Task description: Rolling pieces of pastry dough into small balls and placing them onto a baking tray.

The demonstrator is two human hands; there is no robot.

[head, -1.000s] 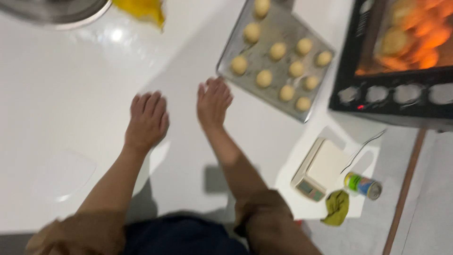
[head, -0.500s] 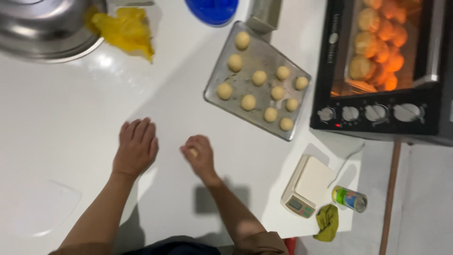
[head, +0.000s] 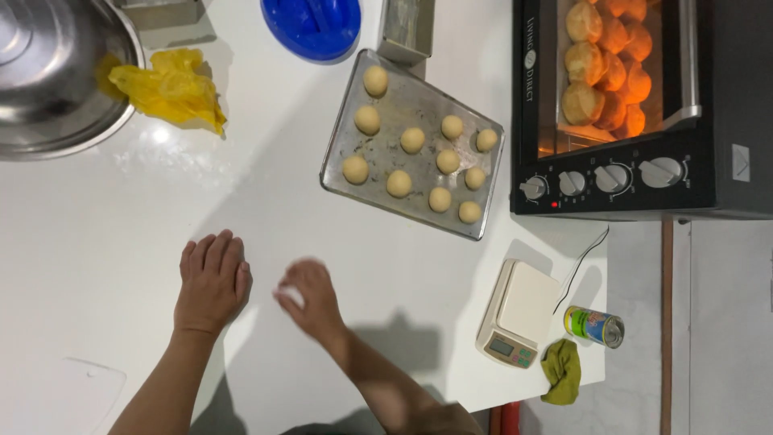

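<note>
Far left, top: rim of a large steel mixing bowl [head: 48, 80] on the white table [head: 97, 234], with a crumpled yellow plastic bag [head: 171, 84] touching its right edge.

Left hand [head: 211, 282] lies flat on the table, palm down, fingers together and stretched out, holding nothing.

Just beside it, the right hand [head: 310, 298] is motion-blurred, cupped over the table. A pale patch shows at its fingers, possibly a dough piece [head: 290, 296]; cannot tell whether the hand grips it or only presses on it.

Up top, centre: a blue plastic lid [head: 312, 26] and a metal loaf tin [head: 407, 31] at the frame edge.

Below these, a metal baking tray [head: 342, 165] sits tilted on the table, carrying eleven round dough balls [head: 412, 140] in loose rows, each apart from the next.

Right of the tray: black countertop oven [head: 612, 181], lit inside, browned buns [head: 600, 60] visible through the glass.

Lower right: white kitchen scale [head: 519, 312], then a small can [head: 593, 326] on its side, and an olive-green cloth [head: 561, 370] at the table edge.
</note>
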